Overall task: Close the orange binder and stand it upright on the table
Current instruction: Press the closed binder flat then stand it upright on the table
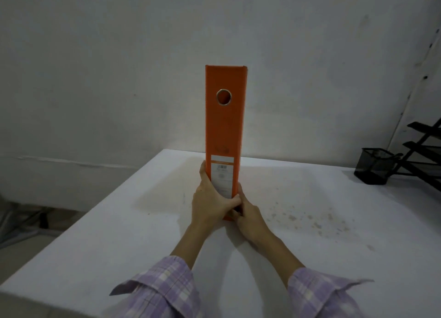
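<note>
Toward the far edge of the white table, roughly midway along it, the orange binder is standing on its short end, closed, with its spine facing the person. The metal-rimmed finger hole is showing high on the spine and a white label is sitting low on it. The left hand is wrapping around the binder's lower left side, its thumb lying across the spine just below the label. The right hand is pressing in from the lower right, fingers curled against the bottom corner, so both hands are closed on the binder near its foot. Plaid sleeves are showing at the near edge.

The task is looking nearly complete: the binder appears upright and its covers shut, with only the release left.

The risk lies in letting go. The binder is tall and narrow, and it is being held only at the base, so any small lean could carry it over once the hands come away. A hand withdrawing with a drag or a finger catching the bottom corner could nudge the foot sideways and tip it. Whether the bottom edge is sitting fully flat cannot be told, since the hands are covering it. A black mesh pen cup and a black wire rack are standing well apart, at the far right corner, out of the way.
</note>
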